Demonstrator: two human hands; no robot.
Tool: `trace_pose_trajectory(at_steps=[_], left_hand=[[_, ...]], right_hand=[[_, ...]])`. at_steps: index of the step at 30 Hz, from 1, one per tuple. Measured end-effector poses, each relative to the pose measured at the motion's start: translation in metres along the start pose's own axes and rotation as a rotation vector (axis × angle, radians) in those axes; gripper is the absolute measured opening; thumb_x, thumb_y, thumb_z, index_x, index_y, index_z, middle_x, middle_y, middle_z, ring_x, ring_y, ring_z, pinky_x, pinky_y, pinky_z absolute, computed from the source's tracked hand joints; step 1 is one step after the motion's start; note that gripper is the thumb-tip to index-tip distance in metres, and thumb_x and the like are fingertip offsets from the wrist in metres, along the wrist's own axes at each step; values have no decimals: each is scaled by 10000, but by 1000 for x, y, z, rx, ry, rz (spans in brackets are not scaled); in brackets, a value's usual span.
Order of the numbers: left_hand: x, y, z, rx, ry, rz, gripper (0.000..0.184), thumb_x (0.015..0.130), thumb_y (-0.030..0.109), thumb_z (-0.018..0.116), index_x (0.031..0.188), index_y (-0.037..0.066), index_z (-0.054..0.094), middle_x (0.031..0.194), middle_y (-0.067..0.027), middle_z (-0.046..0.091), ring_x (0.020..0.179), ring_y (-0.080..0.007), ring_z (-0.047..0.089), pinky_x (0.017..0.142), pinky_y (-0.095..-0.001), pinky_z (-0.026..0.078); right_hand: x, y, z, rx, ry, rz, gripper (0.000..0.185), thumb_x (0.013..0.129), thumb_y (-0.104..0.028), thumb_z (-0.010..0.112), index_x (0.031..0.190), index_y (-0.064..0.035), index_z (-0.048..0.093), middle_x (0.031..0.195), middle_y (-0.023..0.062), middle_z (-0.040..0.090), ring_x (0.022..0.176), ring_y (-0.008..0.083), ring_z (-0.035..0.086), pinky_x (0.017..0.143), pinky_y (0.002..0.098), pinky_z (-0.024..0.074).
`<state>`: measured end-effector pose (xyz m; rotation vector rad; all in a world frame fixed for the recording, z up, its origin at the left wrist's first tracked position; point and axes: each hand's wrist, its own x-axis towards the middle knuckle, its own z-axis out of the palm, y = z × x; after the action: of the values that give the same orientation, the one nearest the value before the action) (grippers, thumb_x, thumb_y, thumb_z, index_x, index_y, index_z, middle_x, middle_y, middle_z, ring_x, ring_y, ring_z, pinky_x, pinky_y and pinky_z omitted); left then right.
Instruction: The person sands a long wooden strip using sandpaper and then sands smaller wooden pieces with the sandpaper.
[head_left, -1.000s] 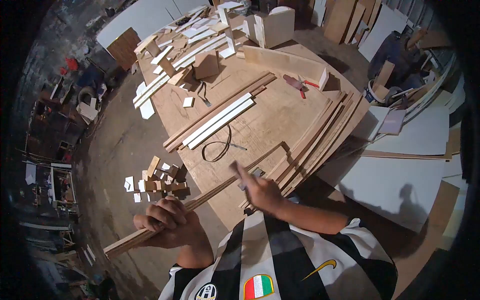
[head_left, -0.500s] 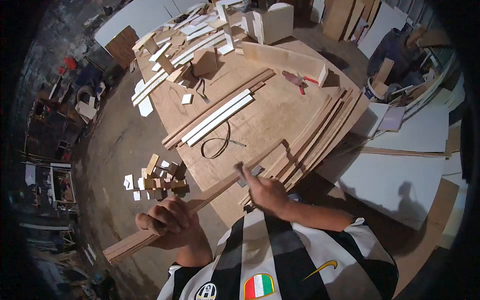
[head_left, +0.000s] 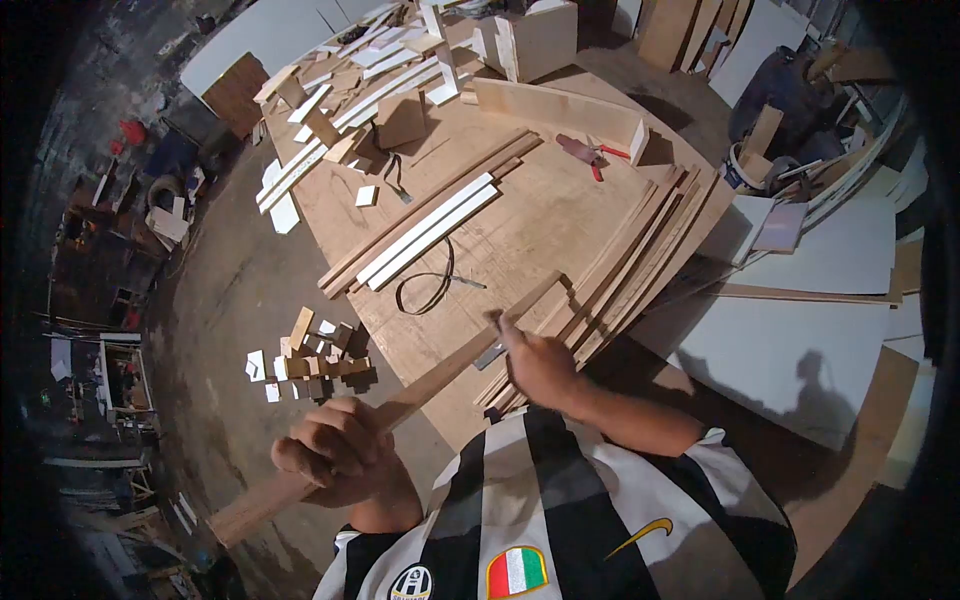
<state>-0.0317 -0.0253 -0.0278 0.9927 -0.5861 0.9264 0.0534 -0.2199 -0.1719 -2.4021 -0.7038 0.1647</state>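
Note:
My left hand (head_left: 335, 452) is wrapped round a long wooden strip (head_left: 425, 388) near its lower end. The strip slants up across the table edge, its far end over the tabletop and its near end past my fist. My right hand (head_left: 545, 370) is closed beside the strip's upper half, thumb side towards it. A small grey, flat piece (head_left: 488, 356) shows under that hand; what the fingers hold cannot be made out. A stack of wooden strips (head_left: 640, 270) lies just right of the hand. Beyond the strip lies a looped black strap (head_left: 425, 292).
Two white strips (head_left: 430, 232) and brown strips (head_left: 425, 215) lie mid-table. Red-handled pliers (head_left: 598, 170) rest near an upright board (head_left: 560, 112). Wood offcuts (head_left: 315, 360) are heaped on the floor at left. White panels (head_left: 780, 360) stand at right.
The strip has turned in my left hand: its layered edge faced me before, now a broad, smooth face does. My right hand has shifted slightly right and up. The view has shifted a little.

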Motion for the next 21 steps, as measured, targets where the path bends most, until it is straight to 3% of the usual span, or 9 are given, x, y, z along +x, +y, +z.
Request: trace_pose_trajectory(at_steps=[1,4,5,8,10,11,14,18,21], left_hand=[[0,-1,0,0,-2,6,388,1005,420,443,740,138,418,474,-8,443,342,-113,411,369,-257,340],[0,0,1,3,-8,10,403,1003,431,442,729,137,417,466,-4,438,344,-114,417,370,-256,343],[0,0,1,9,-7,11,403,1003,431,442,729,137,417,466,-4,438,344,-114,417,370,-256,343],[-8,-1,-5,37,110,48,421,1002,443,435,714,137,418,465,-4,442,345,-115,420,372,-257,347],[-15,3,-13,49,128,3,426,1003,444,434,709,137,421,467,-6,452,347,-114,427,373,-260,353],[-14,4,-14,53,132,-15,427,1003,445,434,707,137,422,468,-7,456,347,-114,429,374,-260,355],[0,1,-3,3,-62,-42,373,999,454,439,782,152,417,528,4,428,404,-109,422,380,-268,333],[-2,1,-3,21,37,8,417,1004,440,436,719,137,426,479,-14,472,350,-117,427,374,-268,368],[-2,2,1,14,62,-7,413,1001,443,446,727,134,428,482,-15,469,355,-118,429,377,-268,373]], right_hand=[[-4,-24,-17,-14,-82,-39,560,821,-65,532,1370,11,456,640,165,613,593,348,645,503,454,518],[-29,-55,-30,35,87,-334,618,821,-85,546,1411,17,398,662,162,618,572,339,642,489,457,512],[-24,-48,-24,38,84,-337,618,821,-85,546,1411,17,398,662,162,618,572,339,642,489,457,512],[-12,-29,-10,3,-38,-76,670,799,-90,575,1426,31,376,661,148,616,544,322,637,474,444,505],[-19,-49,-21,-45,-6,-184,714,773,-98,605,1429,51,364,670,149,617,534,309,634,467,431,503],[-26,-66,-35,49,63,-343,720,775,-112,601,1424,76,352,672,158,618,535,306,634,470,422,507],[-25,-71,-43,20,115,-453,698,790,-111,583,1419,88,353,674,166,613,538,314,630,482,421,513],[-14,-45,-20,-23,-18,-137,673,794,-79,573,1414,91,375,615,121,575,502,245,616,479,389,511],[-28,-84,-43,-53,115,-388,651,804,-75,576,1406,89,389,631,117,593,505,219,621,481,375,514]])
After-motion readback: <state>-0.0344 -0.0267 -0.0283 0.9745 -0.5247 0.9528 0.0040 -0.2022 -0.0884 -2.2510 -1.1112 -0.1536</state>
